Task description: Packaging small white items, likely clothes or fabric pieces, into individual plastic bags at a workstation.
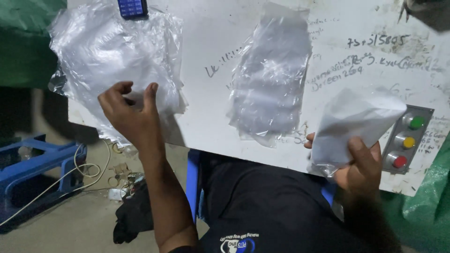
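White table (206, 122) — clear bags (269, 75) between hands; button panel (407, 139) beside right hand (358, 166).

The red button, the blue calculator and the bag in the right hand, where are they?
red button (399, 161): head view, on its round cap.
blue calculator (132, 8): head view, on its keypad at the top edge.
white bag (351, 124): head view, on its crinkled middle, above the right hand (361, 168).
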